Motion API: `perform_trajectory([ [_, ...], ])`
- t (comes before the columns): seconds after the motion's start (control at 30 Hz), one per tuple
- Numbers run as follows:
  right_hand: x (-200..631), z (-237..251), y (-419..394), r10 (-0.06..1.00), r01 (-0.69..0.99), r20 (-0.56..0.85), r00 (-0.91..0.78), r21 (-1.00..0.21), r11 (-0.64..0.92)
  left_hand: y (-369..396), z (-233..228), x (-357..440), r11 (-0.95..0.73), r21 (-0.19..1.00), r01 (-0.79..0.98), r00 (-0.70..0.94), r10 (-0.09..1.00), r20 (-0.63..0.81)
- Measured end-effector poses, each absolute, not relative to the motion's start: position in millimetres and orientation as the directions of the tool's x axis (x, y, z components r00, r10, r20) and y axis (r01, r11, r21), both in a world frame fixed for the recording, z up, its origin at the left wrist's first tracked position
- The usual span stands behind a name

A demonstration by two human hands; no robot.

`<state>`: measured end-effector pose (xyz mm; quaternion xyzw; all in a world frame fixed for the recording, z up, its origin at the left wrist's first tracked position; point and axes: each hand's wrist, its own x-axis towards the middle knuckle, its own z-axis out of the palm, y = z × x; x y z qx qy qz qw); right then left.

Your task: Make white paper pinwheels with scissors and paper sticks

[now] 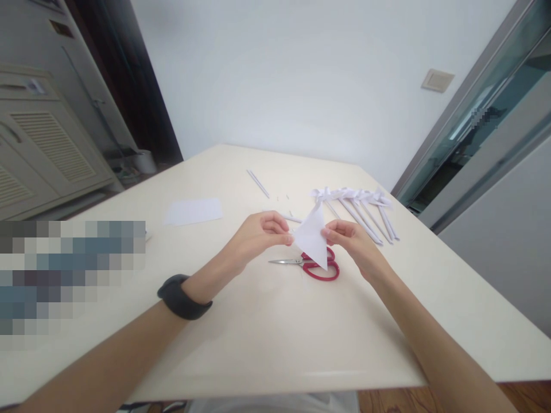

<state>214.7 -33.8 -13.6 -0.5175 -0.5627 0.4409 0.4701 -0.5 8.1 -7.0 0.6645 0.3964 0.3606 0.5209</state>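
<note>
A white paper folded into a triangle (313, 239) is held up above the cream table (267, 332). My left hand (258, 234) pinches its left corner and my right hand (350, 240) pinches its right edge. Red-handled scissors (316, 265) lie flat on the table just under the paper, blades pointing left. A dark band sits on my left wrist (183, 296).
Several finished white paper pieces on rolled stems (361, 206) lie in a row at the right rear. A flat white sheet (193, 211) lies at the left, and thin paper sticks (257, 182) lie farther back. A cabinet stands at the left, a glass door at the right.
</note>
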Motion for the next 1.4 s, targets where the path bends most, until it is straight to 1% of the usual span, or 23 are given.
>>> perform_trajectory([
  [0.27, 213.0, -15.4, -34.5, 0.992, 0.174, 0.128, 0.006, -0.977, 0.125, 7.4, -6.6, 0.1, -0.143, 0.977, 0.16, 0.417, 0.907, 0.065],
  [0.47, 214.0, -11.2, -33.7, 0.996, 0.168, 0.077, -0.047, -0.982, 0.084, 9.0, -9.1, -0.5, -0.149, 0.974, 0.172, 0.415, 0.907, 0.066],
  [0.67, 214.1, -13.9, -32.3, 0.995, 0.17, 0.096, -0.019, -0.981, 0.097, 9.8, -12.2, -1.0, -0.145, 0.976, 0.162, 0.439, 0.897, 0.06],
  [0.83, 213.3, -16.4, -32.8, 0.991, 0.167, 0.132, 0.019, -0.978, 0.127, 9.2, -10.1, -0.7, -0.133, 0.976, 0.171, 0.429, 0.902, 0.048],
  [1.17, 213.9, -17.9, -32.4, 0.979, 0.199, 0.205, 0.002, -0.959, 0.2, 9.8, -9.3, -2.1, -0.117, 0.962, 0.246, 0.427, 0.904, 0.001],
  [1.3, 214.5, -15.1, -33.4, 0.983, 0.225, 0.185, -0.021, -0.957, 0.185, 9.1, -9.8, -3.0, -0.123, 0.963, 0.239, 0.423, 0.906, 0.01],
  [1.4, 214.6, -14.0, -33.7, 0.986, 0.24, 0.163, -0.029, -0.957, 0.165, 9.3, -11.0, -2.9, -0.107, 0.962, 0.251, 0.421, 0.907, -0.009],
])
